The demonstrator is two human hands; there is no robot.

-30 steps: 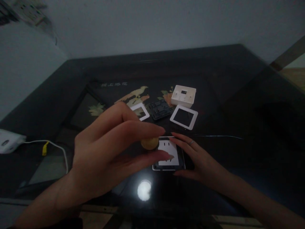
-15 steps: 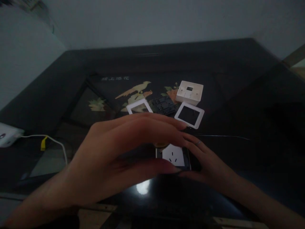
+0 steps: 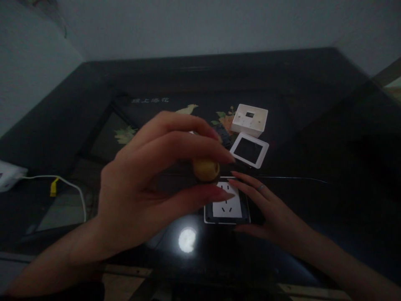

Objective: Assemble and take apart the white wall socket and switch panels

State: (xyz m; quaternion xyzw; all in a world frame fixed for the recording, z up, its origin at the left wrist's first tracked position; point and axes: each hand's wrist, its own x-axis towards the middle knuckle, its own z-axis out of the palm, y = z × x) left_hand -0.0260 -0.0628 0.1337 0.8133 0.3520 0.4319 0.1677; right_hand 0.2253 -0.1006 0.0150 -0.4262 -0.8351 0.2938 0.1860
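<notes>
My left hand is curled around a small yellow rounded object, perhaps a tool handle, between its fingers and thumb. This hand is raised and hides part of the table behind it. Below and to the right of the yellow object lies a white socket panel with a dark surround and a thin white edge. The fingers of my right hand rest along the socket's right side, spread apart, with the thumb near its lower right corner. A ring shows on one finger.
Beyond the hands lie a white frame, a white square box and a dark part, partly covered. On the far left of the black table, a white device has a cable with a yellow tag.
My left hand has risen and opened wider, bringing the yellow object and more of the socket into view. It now hides the left white frame. My right hand has barely moved.
</notes>
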